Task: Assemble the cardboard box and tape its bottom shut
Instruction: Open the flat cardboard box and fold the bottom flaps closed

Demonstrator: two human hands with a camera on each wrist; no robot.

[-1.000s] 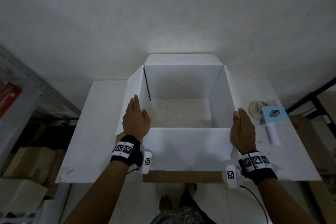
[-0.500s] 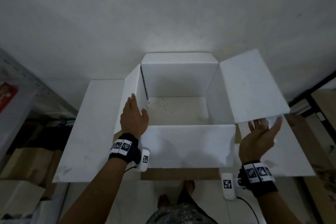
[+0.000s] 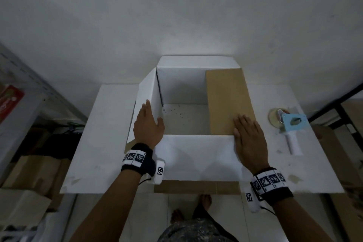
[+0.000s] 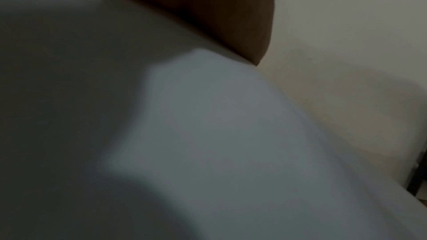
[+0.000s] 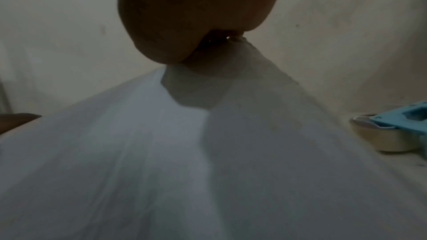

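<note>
A white cardboard box point(image 3: 196, 155) stands with its opening up on the white table point(image 3: 102, 143). Its right flap point(image 3: 225, 100) lies folded inward over the opening, brown side up. My right hand point(image 3: 248, 137) lies flat on the near end of that flap and on the box's near right corner, fingers straight. The left flap point(image 3: 146, 88) slants up and outward. My left hand point(image 3: 148, 125) rests flat against it, thumb hooked over its inner edge. The wrist views show only each palm point(image 4: 208, 6) point(image 5: 196, 15) pressed on white cardboard point(image 5: 161, 152).
A blue tape dispenser point(image 3: 290, 125) with a white handle lies on the table right of the box, also in the right wrist view as the dispenser point(image 5: 392, 130). Metal shelving and brown cartons stand at the left, a dark frame at the right. The wall is close behind.
The right flap, lifted by my right hand half a second ago, has come down inward, brown side up, with my right hand flat on it. My left hand has hardly moved.
</note>
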